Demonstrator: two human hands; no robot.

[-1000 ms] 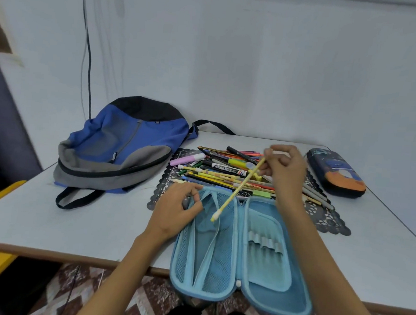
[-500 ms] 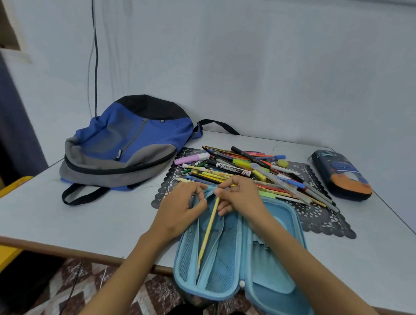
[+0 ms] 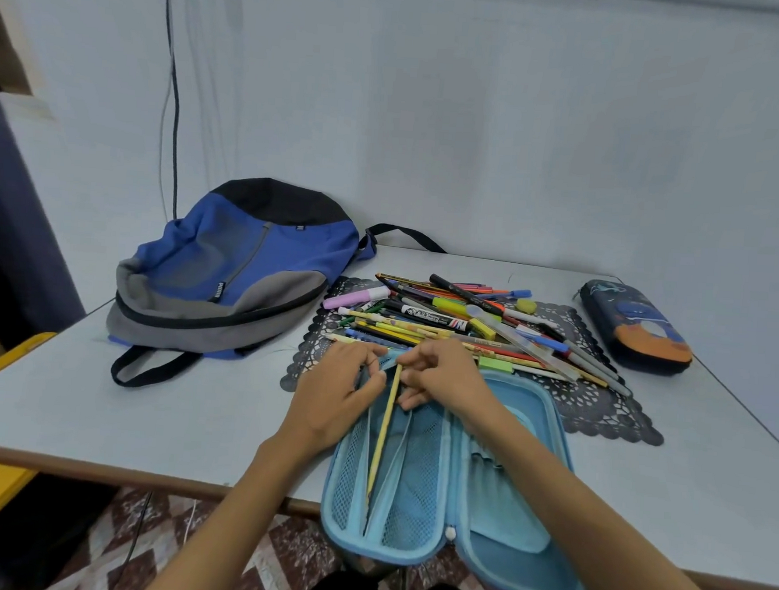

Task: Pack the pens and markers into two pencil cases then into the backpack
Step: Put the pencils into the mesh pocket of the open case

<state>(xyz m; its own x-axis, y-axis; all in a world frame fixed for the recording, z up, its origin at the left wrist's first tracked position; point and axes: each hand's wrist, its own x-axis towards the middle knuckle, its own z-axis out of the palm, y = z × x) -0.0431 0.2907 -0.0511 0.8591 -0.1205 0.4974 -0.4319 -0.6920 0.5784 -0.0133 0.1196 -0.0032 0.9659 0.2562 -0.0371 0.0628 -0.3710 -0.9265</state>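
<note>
A backpack point(image 3: 224, 275) lies at centre left, and a dark pencil case point(image 3: 634, 328) at far right. Pens and markers point(image 3: 468, 322) are piled just behind both hands. At bottom centre is the open blue pencil case point(image 3: 502, 507). The right hand point(image 3: 446, 380) pinches a yellow pencil point(image 3: 381, 435), which runs top to bottom with its lower end in the left pocket. The left hand point(image 3: 336, 396) grips the pocket's edge.

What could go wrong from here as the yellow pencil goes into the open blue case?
1. The open light blue fabric pencil case overhangs the white table at its near edge; downward pressure from either hand might tip it off.
2. The thin yellow pencil, pinched by the right hand, may snag the mesh pocket that the left hand holds open.
3. The loose pile of pens and markers lies just behind both hands; a wrist could scatter it.
</note>
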